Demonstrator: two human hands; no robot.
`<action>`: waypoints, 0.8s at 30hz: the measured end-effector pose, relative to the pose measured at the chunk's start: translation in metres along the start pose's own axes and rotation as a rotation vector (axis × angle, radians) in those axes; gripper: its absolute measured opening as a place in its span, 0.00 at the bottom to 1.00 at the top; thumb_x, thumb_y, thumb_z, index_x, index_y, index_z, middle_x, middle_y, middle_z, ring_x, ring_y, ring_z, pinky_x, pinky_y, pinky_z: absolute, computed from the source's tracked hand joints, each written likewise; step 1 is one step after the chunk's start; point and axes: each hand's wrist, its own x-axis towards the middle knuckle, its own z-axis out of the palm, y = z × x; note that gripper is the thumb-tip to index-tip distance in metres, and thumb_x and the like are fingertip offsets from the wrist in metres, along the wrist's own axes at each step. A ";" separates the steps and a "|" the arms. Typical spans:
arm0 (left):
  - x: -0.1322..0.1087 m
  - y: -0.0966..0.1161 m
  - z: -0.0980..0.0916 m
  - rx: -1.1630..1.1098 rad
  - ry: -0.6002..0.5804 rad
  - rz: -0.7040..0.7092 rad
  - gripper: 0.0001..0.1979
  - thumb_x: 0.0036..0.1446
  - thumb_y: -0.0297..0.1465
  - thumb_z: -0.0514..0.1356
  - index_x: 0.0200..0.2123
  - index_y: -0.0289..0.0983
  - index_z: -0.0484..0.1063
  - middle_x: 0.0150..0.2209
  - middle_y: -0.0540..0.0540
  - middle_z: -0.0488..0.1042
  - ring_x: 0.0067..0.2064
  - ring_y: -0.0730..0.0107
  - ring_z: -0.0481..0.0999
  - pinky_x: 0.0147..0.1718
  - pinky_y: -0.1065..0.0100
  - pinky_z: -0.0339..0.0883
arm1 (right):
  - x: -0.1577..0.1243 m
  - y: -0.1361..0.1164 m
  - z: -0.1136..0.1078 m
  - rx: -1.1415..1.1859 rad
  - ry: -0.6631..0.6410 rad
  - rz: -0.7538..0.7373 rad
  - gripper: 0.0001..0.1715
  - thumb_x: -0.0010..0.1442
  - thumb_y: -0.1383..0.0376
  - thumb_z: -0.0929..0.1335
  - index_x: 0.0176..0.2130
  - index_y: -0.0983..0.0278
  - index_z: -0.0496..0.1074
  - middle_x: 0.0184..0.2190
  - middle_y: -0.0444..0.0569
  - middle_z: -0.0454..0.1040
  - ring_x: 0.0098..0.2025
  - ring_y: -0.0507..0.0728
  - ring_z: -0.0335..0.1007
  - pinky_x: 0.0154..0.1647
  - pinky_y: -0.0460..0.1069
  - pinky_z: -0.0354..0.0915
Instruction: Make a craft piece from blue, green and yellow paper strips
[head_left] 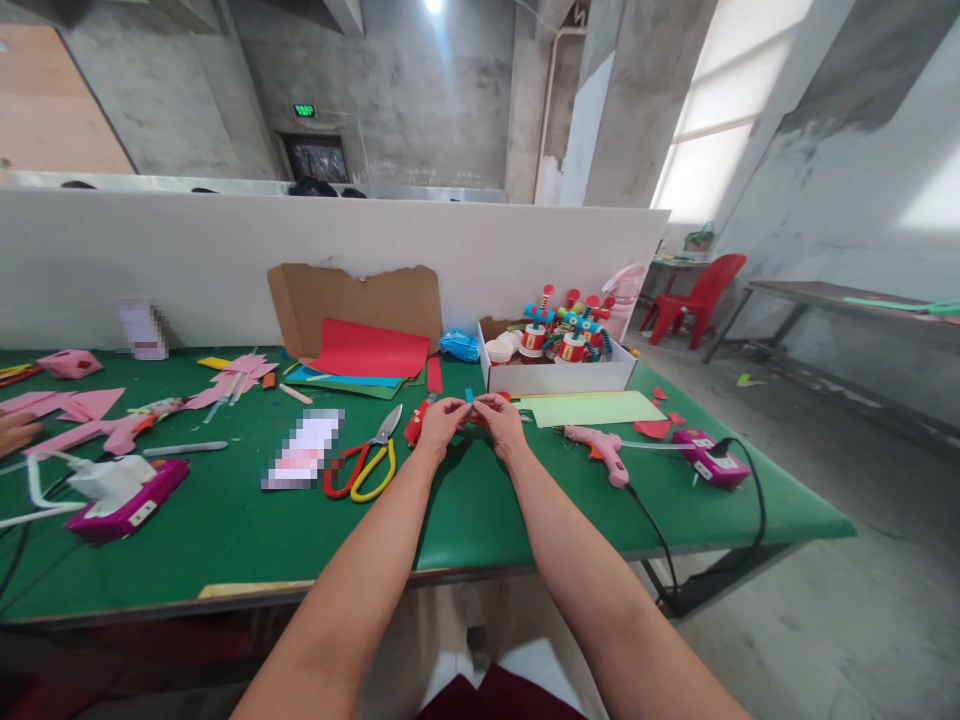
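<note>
Both my arms reach out over the green table. My left hand and my right hand meet just above the table, fingers pinched together on a small blue and red craft piece held between them. Red and yellow scissors lie left of my left hand. A pink glue gun lies right of my right hand, its black cord running off the table edge.
A white box of finished paper figures stands behind my hands, beside a light green sheet. Red and blue sheets lean on cardboard. Pink paper cut-outs and a power strip lie at left. Another person's hand shows at far left.
</note>
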 end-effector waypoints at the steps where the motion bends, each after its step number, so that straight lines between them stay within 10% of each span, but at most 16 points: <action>1: 0.000 0.000 0.000 0.000 0.001 -0.002 0.19 0.33 0.43 0.68 0.24 0.34 0.72 0.21 0.49 0.72 0.21 0.76 0.66 0.21 0.73 0.59 | 0.000 0.000 0.000 0.002 0.000 0.003 0.16 0.35 0.60 0.76 0.26 0.63 0.71 0.19 0.40 0.72 0.23 0.50 0.68 0.31 0.48 0.69; 24: 0.000 0.003 -0.001 -0.068 0.068 -0.020 0.22 0.33 0.45 0.69 0.27 0.34 0.72 0.22 0.51 0.71 0.23 0.75 0.68 0.22 0.73 0.60 | 0.001 0.001 0.001 -0.044 -0.041 0.055 0.16 0.33 0.61 0.77 0.24 0.65 0.74 0.17 0.41 0.73 0.23 0.51 0.70 0.32 0.48 0.69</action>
